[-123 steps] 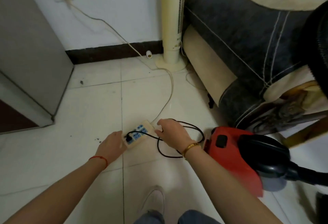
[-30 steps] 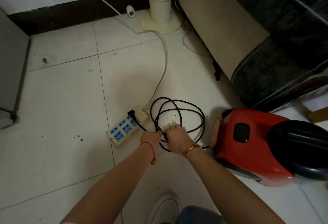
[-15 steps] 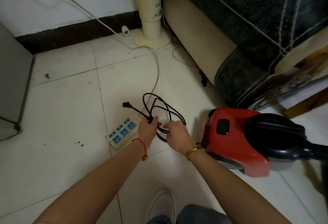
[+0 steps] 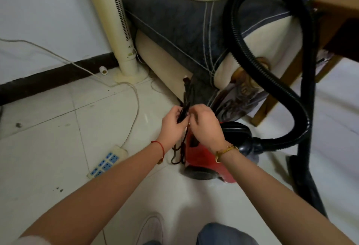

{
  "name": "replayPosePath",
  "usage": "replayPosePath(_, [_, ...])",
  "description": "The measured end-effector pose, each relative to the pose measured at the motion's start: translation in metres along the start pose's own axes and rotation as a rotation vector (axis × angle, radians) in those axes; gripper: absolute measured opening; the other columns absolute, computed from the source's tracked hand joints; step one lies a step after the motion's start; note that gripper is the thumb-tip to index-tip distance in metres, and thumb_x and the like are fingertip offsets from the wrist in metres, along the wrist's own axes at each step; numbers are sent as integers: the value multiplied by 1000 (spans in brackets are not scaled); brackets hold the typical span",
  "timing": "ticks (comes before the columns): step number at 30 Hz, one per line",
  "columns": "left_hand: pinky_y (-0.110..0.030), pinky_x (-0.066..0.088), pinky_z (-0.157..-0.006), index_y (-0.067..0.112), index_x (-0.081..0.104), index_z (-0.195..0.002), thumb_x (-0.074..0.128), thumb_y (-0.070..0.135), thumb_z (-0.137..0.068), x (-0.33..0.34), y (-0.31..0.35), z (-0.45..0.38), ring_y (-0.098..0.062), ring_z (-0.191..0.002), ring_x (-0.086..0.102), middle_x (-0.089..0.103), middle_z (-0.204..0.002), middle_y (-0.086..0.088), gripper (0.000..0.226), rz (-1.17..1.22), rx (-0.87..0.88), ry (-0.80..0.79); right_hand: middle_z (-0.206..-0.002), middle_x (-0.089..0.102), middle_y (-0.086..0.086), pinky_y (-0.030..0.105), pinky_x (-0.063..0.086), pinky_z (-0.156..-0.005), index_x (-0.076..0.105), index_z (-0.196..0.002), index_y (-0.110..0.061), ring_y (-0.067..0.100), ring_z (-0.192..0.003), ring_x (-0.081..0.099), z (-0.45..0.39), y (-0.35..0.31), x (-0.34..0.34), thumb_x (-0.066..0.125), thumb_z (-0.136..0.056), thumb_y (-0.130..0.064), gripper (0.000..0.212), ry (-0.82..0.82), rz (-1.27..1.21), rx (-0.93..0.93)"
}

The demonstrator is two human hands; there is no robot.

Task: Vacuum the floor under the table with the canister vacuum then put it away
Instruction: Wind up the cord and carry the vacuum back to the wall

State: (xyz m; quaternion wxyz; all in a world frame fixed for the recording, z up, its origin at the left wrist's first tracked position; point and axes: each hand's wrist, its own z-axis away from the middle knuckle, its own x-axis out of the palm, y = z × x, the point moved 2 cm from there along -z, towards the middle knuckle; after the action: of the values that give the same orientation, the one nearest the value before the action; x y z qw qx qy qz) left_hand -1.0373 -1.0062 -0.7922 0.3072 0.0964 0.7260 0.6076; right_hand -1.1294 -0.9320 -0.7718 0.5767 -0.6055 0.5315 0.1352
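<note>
The red canister vacuum (image 4: 202, 159) sits on the tiled floor below my hands, partly hidden by my right wrist. Its black ribbed hose (image 4: 252, 50) loops high to the right and comes down to the black wand and floor head (image 4: 305, 176). My left hand (image 4: 172, 126) grips the gathered black power cord (image 4: 185, 97), whose plug end sticks up above my fingers while loops hang below. My right hand (image 4: 206, 126) pinches the same bundle right beside the left.
A cream power strip (image 4: 107, 162) with blue sockets lies on the floor at the left, its pale cable running to the wall. A cream tower fan (image 4: 118, 31) stands by the grey and beige sofa (image 4: 174, 27). A wooden table (image 4: 330, 11) is at the right.
The cord was unplugged from the power strip, gathered into loops on the floor, then lifted off the floor in both hands. The view has risen, so the hose and table now show.
</note>
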Motion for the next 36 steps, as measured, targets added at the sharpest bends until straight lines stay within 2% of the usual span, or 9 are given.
replayPosePath(4, [-26,49,-67,8,57,-98,62,19,-91,36,40,-5,-9,-68,60,64,-78,2,14,-109,74,-37,-92,54,5,27,39,-65,54,-92,-10,22,-83,55,10,12,-54,47,-92,-15,8,197,147,10])
replayPosePath(9, [-16,42,-61,8,48,-95,62,14,-91,76,55,-1,-8,-69,53,55,-75,7,16,-202,65,-77,-86,52,6,36,47,-67,52,-87,-11,22,-79,53,27,22,-109,48,-90,-14,6,274,266,-86])
replayPosePath(15, [-36,49,-82,2,43,-109,55,-1,-83,110,62,9,-31,-101,60,63,-107,-14,28,-443,47,-230,-84,50,1,34,44,-65,50,-88,-13,18,-76,49,44,41,-154,56,-88,-19,9,345,298,-147])
replayPosePath(21, [-45,48,-83,5,42,-104,56,-1,-77,139,54,14,-33,-96,59,60,-100,-15,31,-617,155,-391,-92,46,2,31,42,-68,44,-96,-13,18,-80,44,44,73,-171,71,-77,-26,36,401,339,-63])
replayPosePath(24, [-41,46,-86,7,42,-103,59,1,-77,153,46,10,-31,-94,56,59,-97,-14,33,-659,229,-408,-101,48,6,31,42,-73,46,-110,-10,21,-88,45,39,99,-175,79,-69,-37,60,450,479,68])
replayPosePath(26, [-39,48,-81,7,41,-103,64,6,-78,159,43,7,-29,-91,56,58,-94,-12,34,-686,262,-444,-121,47,12,37,44,-90,36,-135,-5,28,-109,47,36,119,-174,80,-65,-45,92,424,548,158])
replayPosePath(29, [-34,47,-74,7,41,-101,70,15,-74,166,41,3,-28,-91,56,56,-95,-11,41,-790,303,-536,-150,26,19,51,27,-114,6,-151,-5,36,-140,25,33,146,-172,80,-63,-52,124,298,542,314])
replayPosePath(32, [-33,43,-78,6,42,-105,73,23,-73,174,42,1,-29,-98,54,56,-104,-12,48,-915,326,-544,-158,9,18,55,17,-117,-6,-151,-7,38,-145,9,28,165,-172,83,-62,-50,133,214,443,442])
replayPosePath(36, [-36,41,-89,7,41,-114,71,34,-76,182,42,-2,-30,-107,50,53,-113,-11,55,-1057,333,-537,-158,4,19,53,16,-118,-7,-151,-10,38,-145,9,18,175,-176,84,-62,-49,133,213,296,514])
